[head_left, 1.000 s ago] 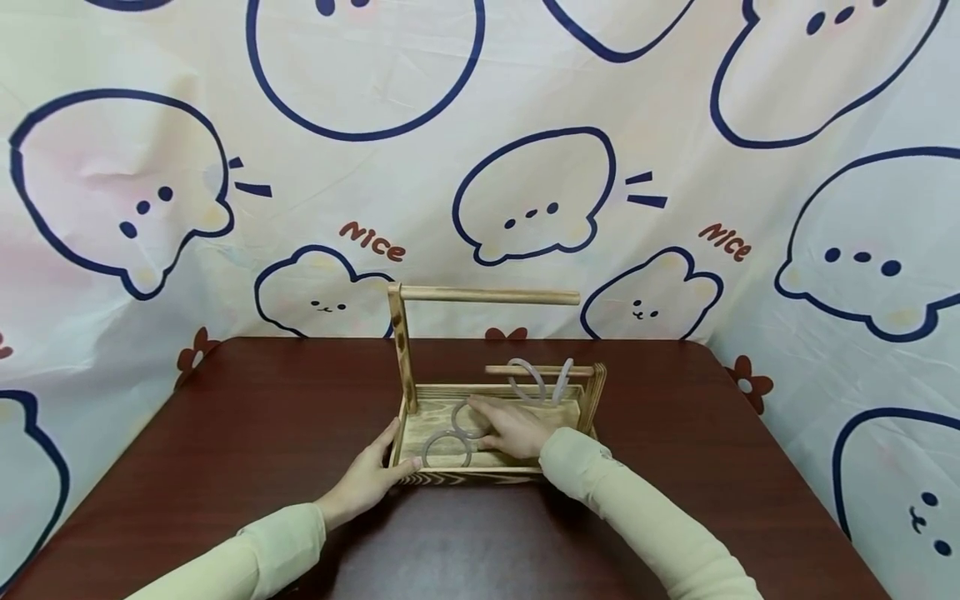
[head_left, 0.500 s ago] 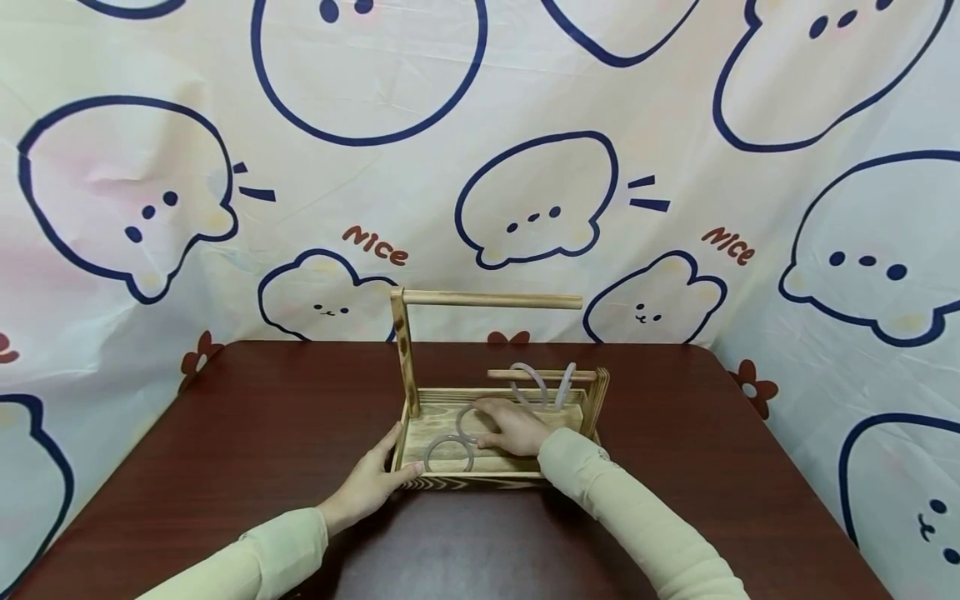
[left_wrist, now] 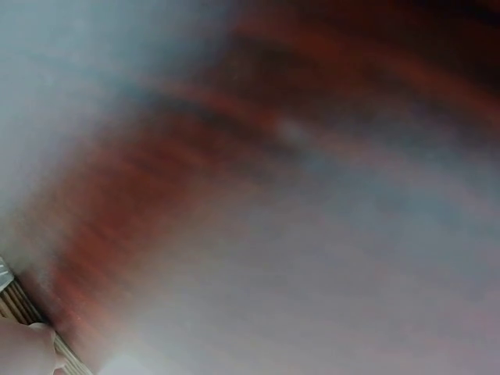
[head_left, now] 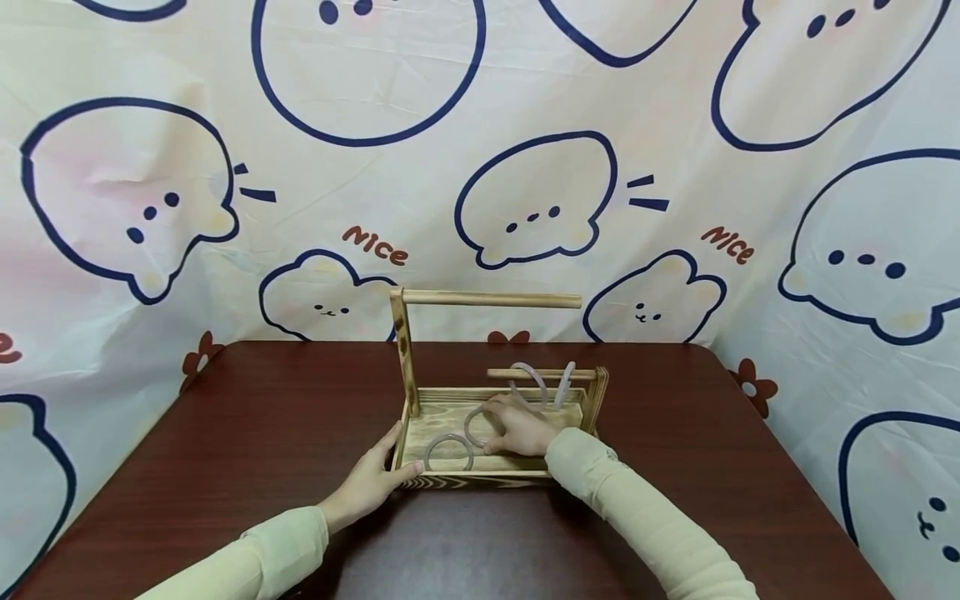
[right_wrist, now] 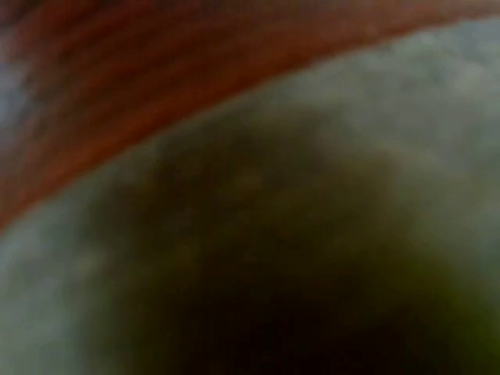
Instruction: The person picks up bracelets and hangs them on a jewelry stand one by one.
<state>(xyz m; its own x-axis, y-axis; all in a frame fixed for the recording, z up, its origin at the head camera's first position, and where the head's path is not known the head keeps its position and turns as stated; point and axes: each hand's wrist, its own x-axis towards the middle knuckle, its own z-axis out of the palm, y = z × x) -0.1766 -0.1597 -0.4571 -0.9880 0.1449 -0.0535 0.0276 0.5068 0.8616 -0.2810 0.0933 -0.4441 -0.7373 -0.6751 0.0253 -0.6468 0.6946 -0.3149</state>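
A wooden bracelet stand (head_left: 480,474) with a tray base sits on the table. My left hand (head_left: 367,479) grips its front left corner, thumb over the front rim; part of that hand (left_wrist: 27,348) shows in the left wrist view's lower corner. Inside the tray, my right hand (head_left: 521,429) pinches a clear, greyish bangle (head_left: 467,427) between thumb and fingers. Left of it, a second bangle (head_left: 427,454) lies near the front rim. Two more hang from the lower rod (head_left: 498,374), one loop (head_left: 542,383) facing forward, the other nearly edge-on. Sleeve and blur fill the right wrist view.
A longer upper rod (head_left: 487,298) reaches rightward from the tall left post (head_left: 403,350). The short right post (head_left: 597,392) carries the lower rod. Dark red-brown tabletop (head_left: 285,417) surrounds the stand, and a cartoon-printed cloth (head_left: 420,192) hangs behind.
My right hand has moved slightly to the right in the tray, and the bangle at its fingertips has shifted with it. The left hand stays on the corner.
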